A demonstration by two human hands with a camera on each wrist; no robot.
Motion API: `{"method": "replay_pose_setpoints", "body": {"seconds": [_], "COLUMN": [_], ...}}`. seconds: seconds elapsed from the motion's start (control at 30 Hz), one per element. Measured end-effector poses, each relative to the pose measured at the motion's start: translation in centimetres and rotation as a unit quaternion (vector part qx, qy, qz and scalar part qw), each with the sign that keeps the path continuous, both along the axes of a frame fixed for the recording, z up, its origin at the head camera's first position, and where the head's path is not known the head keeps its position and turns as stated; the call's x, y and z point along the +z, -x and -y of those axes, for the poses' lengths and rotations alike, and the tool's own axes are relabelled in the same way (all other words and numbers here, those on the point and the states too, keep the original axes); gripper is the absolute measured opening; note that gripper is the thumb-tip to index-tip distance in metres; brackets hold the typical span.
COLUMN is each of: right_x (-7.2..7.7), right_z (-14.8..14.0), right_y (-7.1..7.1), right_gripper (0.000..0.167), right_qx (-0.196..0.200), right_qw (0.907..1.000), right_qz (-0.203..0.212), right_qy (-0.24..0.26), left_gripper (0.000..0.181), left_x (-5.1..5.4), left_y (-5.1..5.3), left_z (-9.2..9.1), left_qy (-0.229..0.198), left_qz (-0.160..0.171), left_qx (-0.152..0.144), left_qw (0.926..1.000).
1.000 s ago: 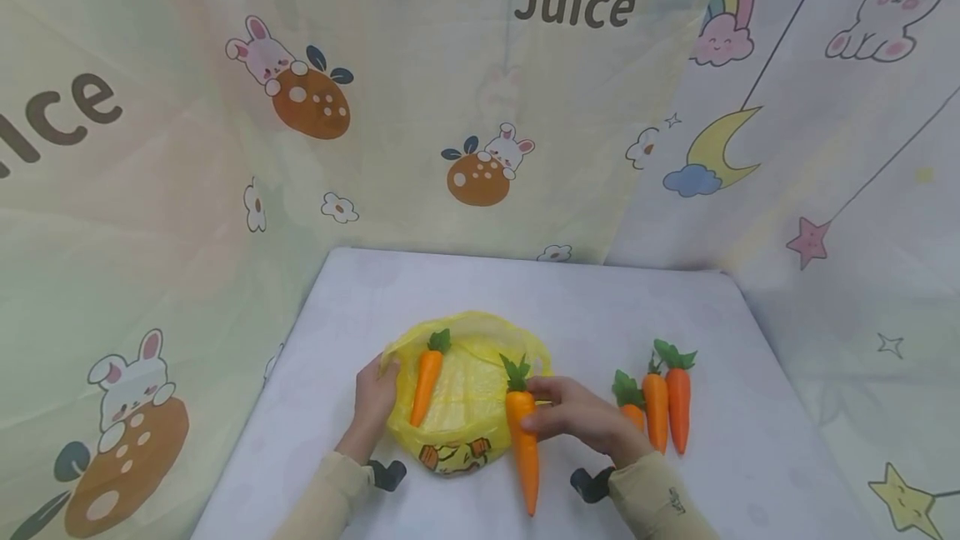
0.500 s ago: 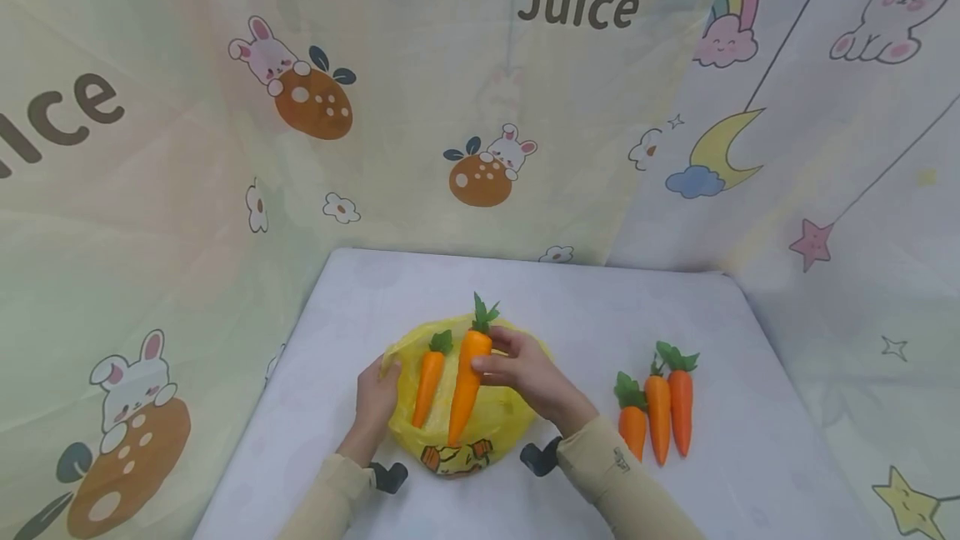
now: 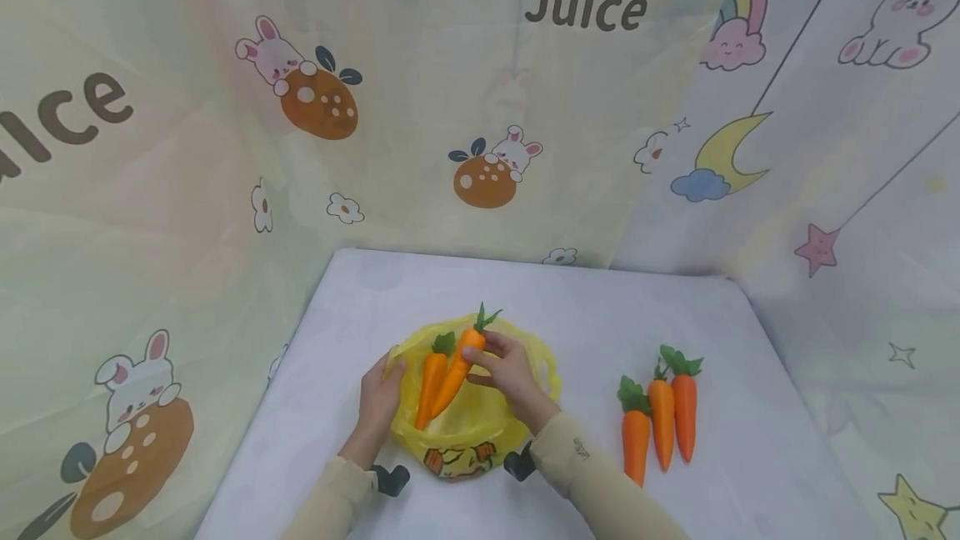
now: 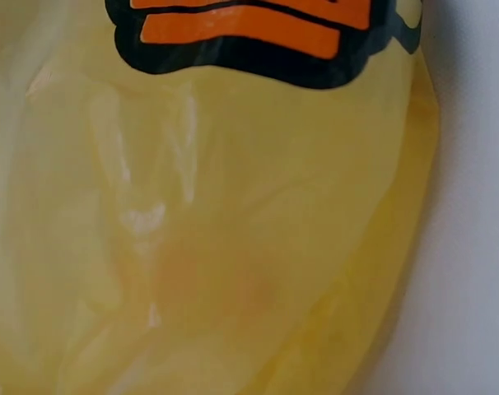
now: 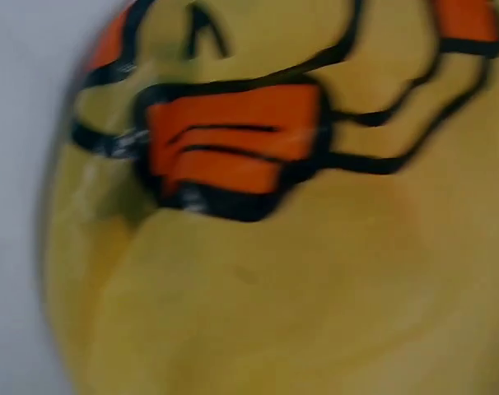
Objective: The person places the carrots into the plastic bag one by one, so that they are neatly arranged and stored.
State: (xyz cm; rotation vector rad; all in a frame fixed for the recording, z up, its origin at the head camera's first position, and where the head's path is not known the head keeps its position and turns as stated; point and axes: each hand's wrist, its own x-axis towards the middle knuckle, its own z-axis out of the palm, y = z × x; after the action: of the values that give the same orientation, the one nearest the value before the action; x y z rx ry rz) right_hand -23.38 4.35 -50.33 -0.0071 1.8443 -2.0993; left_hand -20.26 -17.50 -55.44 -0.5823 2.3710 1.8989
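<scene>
A yellow plastic bag (image 3: 487, 419) stands with its mouth wide on the white table. My left hand (image 3: 381, 400) grips its left rim, thumb on the inner side. Between the thumb and fingers of my right hand (image 3: 512, 369) is an orange carrot (image 3: 454, 377) with green leaves, slanting inside the bag's mouth. Left of it another carrot (image 3: 430, 386) leans in the bag, the two touching or nearly so. Both wrist views are filled by the bag's printed yellow wall (image 4: 233, 197), and neither hand appears there.
Three more carrots lie side by side at the right: a near one (image 3: 636, 440), a middle one (image 3: 662, 423) and a redder one (image 3: 685, 415). Patterned cloth walls (image 3: 420, 107) rise behind and beside the table (image 3: 585, 323).
My right hand has carried the carrot leftward from the bag's right side into its mouth, beside the other carrot. The left hand has kept its grip on the rim.
</scene>
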Motion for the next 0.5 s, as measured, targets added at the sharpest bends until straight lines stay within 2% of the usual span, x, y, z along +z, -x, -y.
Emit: {"method": "replay_pose_setpoints", "body": {"seconds": [0.27,0.5], "right_x": [-3.2,-4.8], "right_z": [0.7,1.2], "right_y": [-0.1,0.1], "right_gripper": [0.076,0.073], "right_qx": [0.001,0.013], "right_qw": [0.9975,0.9941], "right_qz": [0.040,0.061], "right_qy": [-0.057,-0.088], "left_gripper": [0.067,0.069], "left_x": [0.0,-0.1], "left_y": [0.1,0.1], "left_z": [-0.1,-0.1], "left_qy": [0.004,0.002], "left_qz": [-0.007,-0.008], "left_qx": [0.009,0.012], "left_qw": [0.9999,0.9999]}}
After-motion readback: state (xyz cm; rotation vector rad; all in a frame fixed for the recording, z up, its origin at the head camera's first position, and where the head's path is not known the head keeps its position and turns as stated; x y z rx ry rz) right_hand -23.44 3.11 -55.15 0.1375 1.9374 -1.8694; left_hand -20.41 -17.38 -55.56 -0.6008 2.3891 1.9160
